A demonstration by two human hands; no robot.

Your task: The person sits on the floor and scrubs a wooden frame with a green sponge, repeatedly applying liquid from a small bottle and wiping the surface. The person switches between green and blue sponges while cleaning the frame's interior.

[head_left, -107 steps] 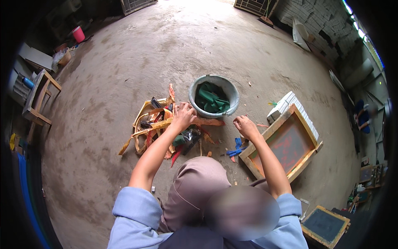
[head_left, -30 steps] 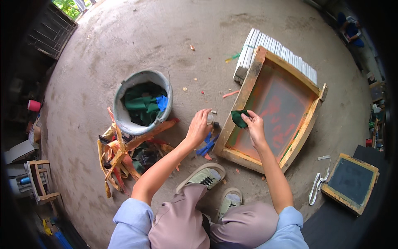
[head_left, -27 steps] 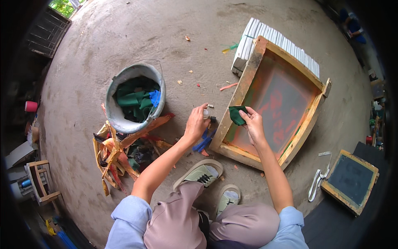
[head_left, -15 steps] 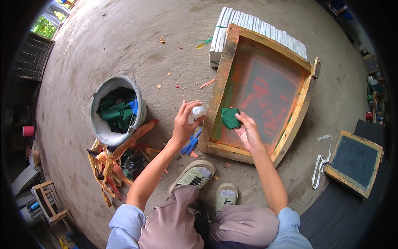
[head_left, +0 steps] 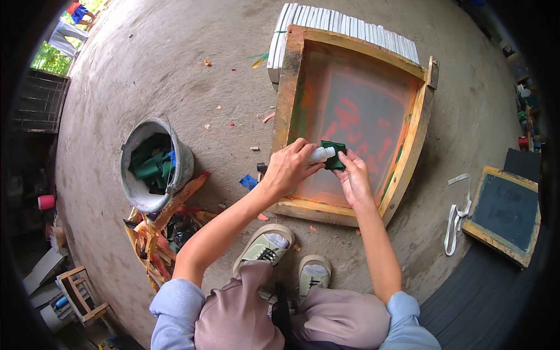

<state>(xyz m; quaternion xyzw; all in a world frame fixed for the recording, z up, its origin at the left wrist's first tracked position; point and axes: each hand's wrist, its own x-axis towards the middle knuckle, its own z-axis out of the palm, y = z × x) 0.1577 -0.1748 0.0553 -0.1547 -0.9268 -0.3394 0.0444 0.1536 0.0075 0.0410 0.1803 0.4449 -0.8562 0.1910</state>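
Observation:
My left hand (head_left: 291,167) is closed around a small white bottle (head_left: 321,154), tilted with its nozzle end against a folded dark green cloth (head_left: 335,164). That cloth is pinched in the fingers of my right hand (head_left: 356,181). Both hands are over the near part of a printing screen, a wooden frame (head_left: 405,163) with a stretched mesh (head_left: 373,105) marked in faded red-orange. Its far end lies against a stack of white sheets or boards (head_left: 350,26) on the ground. Whether liquid leaves the bottle cannot be seen.
To the left stands a metal bucket (head_left: 185,160) of green cloth, beside a heap of stained scraps (head_left: 150,248). A blue scrap (head_left: 248,182) lies near my left forearm. At right are a smaller framed screen (head_left: 506,210) and a white strap (head_left: 451,230). A person's legs (head_left: 65,38) show far left.
My left hand has moved right with the bottle, tipping it onto the green cloth. My right hand has stayed close to its place over the screen. The view has shifted slightly.

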